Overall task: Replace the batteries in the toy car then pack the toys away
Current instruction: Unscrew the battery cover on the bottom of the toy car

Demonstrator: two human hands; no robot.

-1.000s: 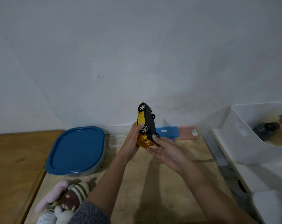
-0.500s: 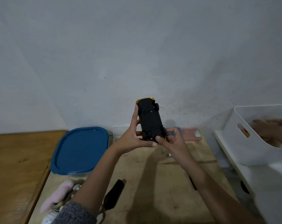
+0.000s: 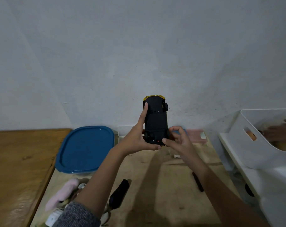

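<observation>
Head view: left grip clasped on toy car, forefinger up the left flank, thumb under the near end; right grip pinching the car's near right corner, thumb tip on the underside, fingers curled. Said toy car held aloft above bench, on end, black underside to camera, yellow bodywork edging the top. Behind, blurred pink-lidded box. Left on bench, blue-lidded container; nearer, pink plush toy, black handset-shaped item, slim dark tool. Far right, white bin, another person's hand inside.
</observation>
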